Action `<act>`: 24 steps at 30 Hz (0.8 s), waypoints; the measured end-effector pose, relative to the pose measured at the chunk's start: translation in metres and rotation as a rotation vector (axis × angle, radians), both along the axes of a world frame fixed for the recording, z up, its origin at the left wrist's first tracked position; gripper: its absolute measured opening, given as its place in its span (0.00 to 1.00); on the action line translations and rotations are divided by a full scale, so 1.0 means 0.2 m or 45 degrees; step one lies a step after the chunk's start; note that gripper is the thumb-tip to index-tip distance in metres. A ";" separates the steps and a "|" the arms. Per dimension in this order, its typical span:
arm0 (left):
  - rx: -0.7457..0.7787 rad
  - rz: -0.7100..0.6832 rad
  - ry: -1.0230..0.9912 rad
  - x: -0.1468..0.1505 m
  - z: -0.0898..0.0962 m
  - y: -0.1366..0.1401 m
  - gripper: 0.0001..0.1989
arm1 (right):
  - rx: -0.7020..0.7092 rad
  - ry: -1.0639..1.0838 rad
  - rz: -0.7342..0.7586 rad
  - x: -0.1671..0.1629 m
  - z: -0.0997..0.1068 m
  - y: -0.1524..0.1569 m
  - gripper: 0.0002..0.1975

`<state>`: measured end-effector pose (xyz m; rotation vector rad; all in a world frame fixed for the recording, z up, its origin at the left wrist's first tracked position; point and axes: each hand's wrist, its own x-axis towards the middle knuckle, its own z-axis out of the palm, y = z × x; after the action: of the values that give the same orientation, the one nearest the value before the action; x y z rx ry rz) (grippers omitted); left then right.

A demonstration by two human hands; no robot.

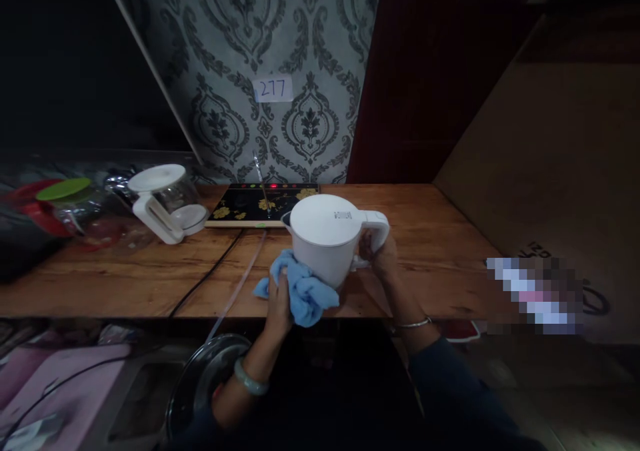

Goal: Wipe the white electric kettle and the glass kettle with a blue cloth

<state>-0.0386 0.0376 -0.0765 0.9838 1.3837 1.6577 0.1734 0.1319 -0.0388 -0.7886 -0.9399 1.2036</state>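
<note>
While a clear, white-lidded jug [175,201] stands on the brown wooden desk [425,218], your left hand [278,304] has its fingers round a crumpled blue cloth [305,294] against the white round kettle [325,241], over the desk's front; your right hand [384,256] grasps its handle [379,220].

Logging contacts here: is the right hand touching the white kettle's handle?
Touching: the head view shows the right hand's fingers curled around the handle.
</note>
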 end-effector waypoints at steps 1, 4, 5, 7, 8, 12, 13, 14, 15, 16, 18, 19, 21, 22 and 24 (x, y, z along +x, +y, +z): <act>-0.011 0.013 0.028 0.01 0.00 -0.04 0.22 | -0.008 -0.005 -0.012 0.00 0.00 0.00 0.30; -0.027 0.100 0.070 0.01 0.06 -0.11 0.22 | -0.039 -0.022 -0.038 -0.01 0.02 -0.01 0.29; -0.008 0.143 0.071 0.01 0.10 -0.12 0.22 | -0.054 -0.032 -0.048 -0.01 0.02 -0.01 0.29; 0.116 0.251 0.107 -0.02 0.23 -0.15 0.21 | -0.091 -0.059 -0.089 -0.01 0.03 -0.02 0.27; 0.249 0.317 0.177 -0.03 0.31 -0.15 0.20 | -0.114 -0.075 -0.119 -0.01 0.03 -0.03 0.26; 0.756 0.291 0.637 -0.07 0.62 -0.05 0.22 | -0.153 -0.124 -0.240 -0.02 0.04 -0.04 0.22; 0.800 0.164 0.759 -0.07 0.68 0.00 0.27 | -0.145 -0.133 -0.258 -0.02 0.04 -0.04 0.21; 0.825 0.007 0.891 -0.07 0.73 0.05 0.31 | -0.137 -0.143 -0.275 -0.02 0.03 -0.03 0.20; 0.800 -0.158 1.038 -0.06 0.77 0.10 0.32 | -0.130 -0.152 -0.294 -0.02 0.03 -0.03 0.20; 0.760 -0.297 1.173 -0.05 0.81 0.15 0.30 | -0.128 -0.161 -0.315 -0.02 0.03 -0.03 0.20; 0.644 -0.480 1.394 -0.02 0.87 0.21 0.29 | -0.137 -0.182 -0.366 -0.02 0.02 -0.01 0.19; 0.580 -0.528 1.481 -0.01 0.89 0.22 0.29 | -0.145 -0.195 -0.392 -0.03 0.01 0.00 0.19; 0.485 -0.599 1.615 0.02 0.94 0.20 0.31 | -0.157 -0.233 -0.440 -0.03 0.00 0.01 0.19; 0.478 -0.643 1.661 0.03 0.95 0.18 0.31 | -0.158 -0.256 -0.462 -0.03 -0.01 0.01 0.18; 0.539 -0.760 1.711 0.06 0.97 0.14 0.30 | -0.149 -0.303 -0.516 -0.03 -0.02 0.02 0.18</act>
<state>-0.0262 0.0647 0.1181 2.7191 1.1925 0.7207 0.1681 0.1355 -0.0435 -1.1729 -0.8528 0.8264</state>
